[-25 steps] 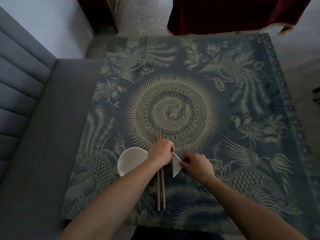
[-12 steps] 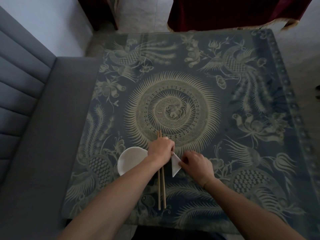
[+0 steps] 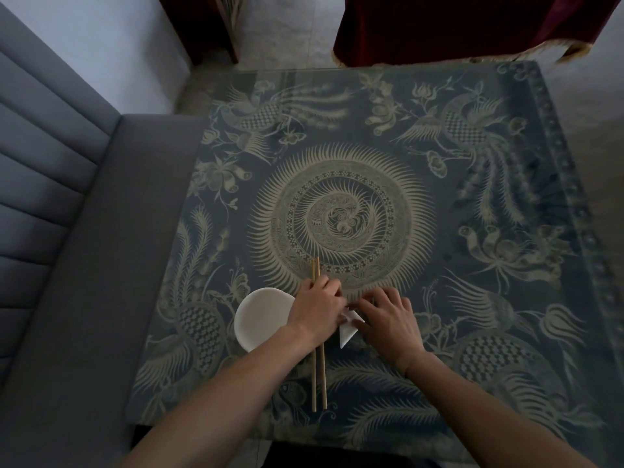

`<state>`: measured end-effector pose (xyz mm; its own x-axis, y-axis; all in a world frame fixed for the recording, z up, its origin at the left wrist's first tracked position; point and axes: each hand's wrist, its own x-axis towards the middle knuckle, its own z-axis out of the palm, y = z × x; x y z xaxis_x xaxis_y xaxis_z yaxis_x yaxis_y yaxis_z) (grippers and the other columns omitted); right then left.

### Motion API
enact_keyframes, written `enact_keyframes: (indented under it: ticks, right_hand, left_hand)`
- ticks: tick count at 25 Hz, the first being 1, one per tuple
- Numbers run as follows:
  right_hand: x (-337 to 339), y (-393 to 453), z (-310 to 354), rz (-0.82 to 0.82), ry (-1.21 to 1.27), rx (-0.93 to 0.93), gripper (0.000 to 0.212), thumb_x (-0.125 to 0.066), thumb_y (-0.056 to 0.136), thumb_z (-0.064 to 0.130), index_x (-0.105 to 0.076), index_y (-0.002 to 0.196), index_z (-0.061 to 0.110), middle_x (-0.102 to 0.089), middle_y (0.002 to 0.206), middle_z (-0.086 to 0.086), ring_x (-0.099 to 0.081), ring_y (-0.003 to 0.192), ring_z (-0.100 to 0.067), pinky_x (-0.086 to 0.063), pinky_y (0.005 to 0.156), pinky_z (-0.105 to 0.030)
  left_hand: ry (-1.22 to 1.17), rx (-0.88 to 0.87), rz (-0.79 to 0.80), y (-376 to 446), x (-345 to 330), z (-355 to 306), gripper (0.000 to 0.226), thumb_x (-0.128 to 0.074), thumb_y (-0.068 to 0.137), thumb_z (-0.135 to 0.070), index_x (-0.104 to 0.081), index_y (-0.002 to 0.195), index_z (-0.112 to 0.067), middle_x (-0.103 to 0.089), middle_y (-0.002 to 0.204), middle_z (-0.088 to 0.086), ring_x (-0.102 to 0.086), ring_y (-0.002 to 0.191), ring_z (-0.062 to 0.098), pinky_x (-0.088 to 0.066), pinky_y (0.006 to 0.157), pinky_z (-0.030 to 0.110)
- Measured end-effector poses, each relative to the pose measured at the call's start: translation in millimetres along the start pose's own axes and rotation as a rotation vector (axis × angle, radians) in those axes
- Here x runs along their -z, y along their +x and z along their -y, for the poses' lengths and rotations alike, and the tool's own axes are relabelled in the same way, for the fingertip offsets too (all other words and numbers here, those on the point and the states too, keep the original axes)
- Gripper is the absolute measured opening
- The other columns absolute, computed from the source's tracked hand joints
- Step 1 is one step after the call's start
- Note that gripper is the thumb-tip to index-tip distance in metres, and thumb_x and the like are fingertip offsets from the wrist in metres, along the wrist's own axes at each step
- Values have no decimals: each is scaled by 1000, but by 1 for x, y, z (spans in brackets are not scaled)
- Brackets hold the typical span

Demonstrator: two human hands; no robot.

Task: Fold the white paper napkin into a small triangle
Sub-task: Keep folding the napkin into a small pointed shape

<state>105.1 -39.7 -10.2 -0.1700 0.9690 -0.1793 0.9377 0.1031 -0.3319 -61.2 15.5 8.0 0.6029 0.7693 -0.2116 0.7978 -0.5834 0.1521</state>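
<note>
Near the table's [image 3: 506, 204] front edge, the white paper napkin [image 3: 347, 331], already a small triangle, lies beside the chopsticks [image 3: 319, 373]. Left hand [image 3: 317, 309] pins it; right hand [image 3: 388, 319], earlier pinching, now presses flat, probably setting the final crease.

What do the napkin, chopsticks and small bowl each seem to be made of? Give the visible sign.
Napkin: thin white paper, matte, with sharp folded edges.
Chopsticks: probably bamboo or wood, pale tan, no gloss.
Bowl: smooth white, likely ceramic, possibly plastic.
</note>
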Motion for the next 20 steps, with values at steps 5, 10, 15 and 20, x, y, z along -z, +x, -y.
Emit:
enact_keyframes:
  ticks: [5,10,15,20]
  right_hand:
    - [-1,-3,1,-36,36,-31,35,-72,81,42,-59,109,27,-58,112,4,-48,112,-25,-42,87,-40]
    - [-2,-2,-2,-8,33,-25,24,-69,84,41,-61,101,25,-57,116,4,-45,117,-25,-39,93,-41]
    - [0,-8,-7,-7,41,11,19,-69,84,40,-66,97,26,-58,120,2,-45,120,-27,-40,94,-43]
    - [-2,-13,-9,-22,65,-68,21,-64,86,45,-66,100,29,-54,124,4,-40,124,-25,-37,97,-42]
  left_hand:
    - [-68,69,-136,-17,-1,-10,24,-75,77,-38,-70,92,-21,-55,98,-1,-51,94,23,-39,78,38]
    - [3,109,-34,-17,-2,-16,25,-66,84,-39,-71,104,-25,-54,110,-2,-45,107,24,-33,89,40]
    - [160,79,4,-14,-1,-20,33,-70,81,-45,-67,104,-21,-54,110,1,-45,107,26,-29,93,46]
    - [179,56,27,-16,-1,-17,51,-69,77,-57,-66,111,-20,-55,112,3,-44,109,28,-28,95,49]
